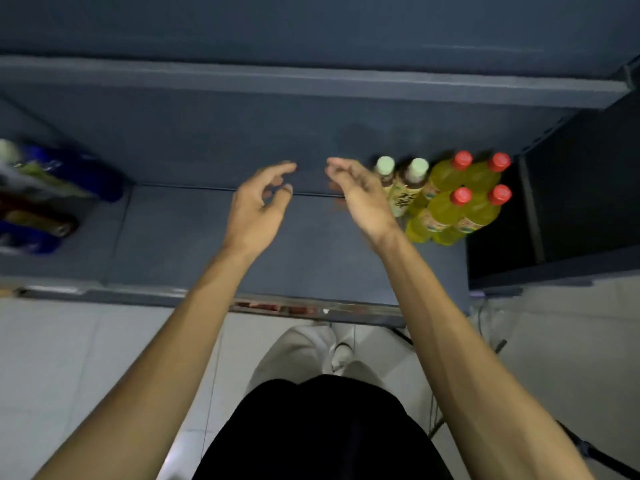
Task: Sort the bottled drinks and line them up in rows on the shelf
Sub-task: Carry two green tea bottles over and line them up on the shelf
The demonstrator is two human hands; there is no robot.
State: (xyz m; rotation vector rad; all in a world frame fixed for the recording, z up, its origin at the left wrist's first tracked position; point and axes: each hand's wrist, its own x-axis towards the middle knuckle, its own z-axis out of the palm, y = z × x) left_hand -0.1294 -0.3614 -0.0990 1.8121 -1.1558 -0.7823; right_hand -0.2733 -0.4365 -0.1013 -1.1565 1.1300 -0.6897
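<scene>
We can read no text here: dark characters run down the cream label of the pale-capped bottle, and the yellow bottles' labels show colour only, all too blurred.

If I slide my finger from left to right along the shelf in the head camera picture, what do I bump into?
Blurry pile of drinks → left hand → right hand → two pale-capped bottles → four yellow bottles with red caps.
</scene>
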